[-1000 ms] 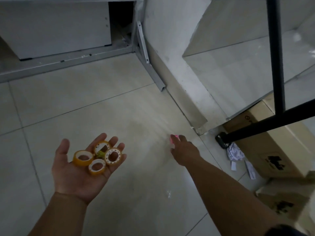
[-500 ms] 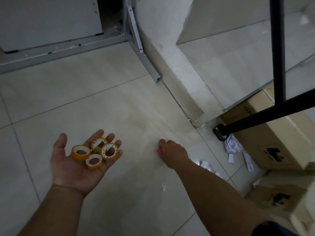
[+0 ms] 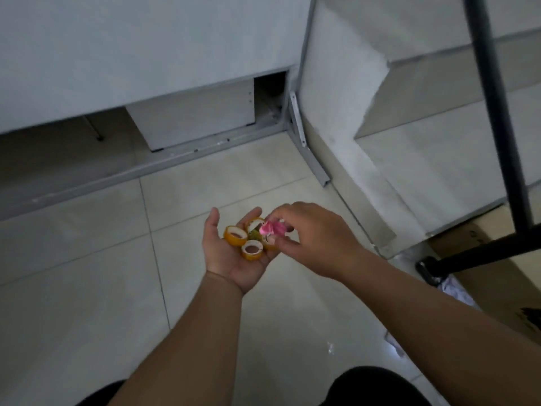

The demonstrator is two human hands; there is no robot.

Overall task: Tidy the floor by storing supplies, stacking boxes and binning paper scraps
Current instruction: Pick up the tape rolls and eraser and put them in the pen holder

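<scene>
Above tape rolls [image 3: 251,249] in left hand [image 3: 227,260], right hand [image 3: 319,238] pinches pink scrap [image 3: 272,228].

I'm getting a dim, greyish picture; the light is soft and flat, with no hard shadows. The gap under the cabinet [image 3: 117,54], beyond the left hand [image 3: 234,256], sinks into murk. Below the right hand [image 3: 319,238], small white glints flare on the glossy floor tiles [image 3: 87,303]. The pink scrap [image 3: 272,228] at the right fingertips looks soft and smeared. Right of both hands, the black pole [image 3: 497,112] bows with the wide lens.
</scene>
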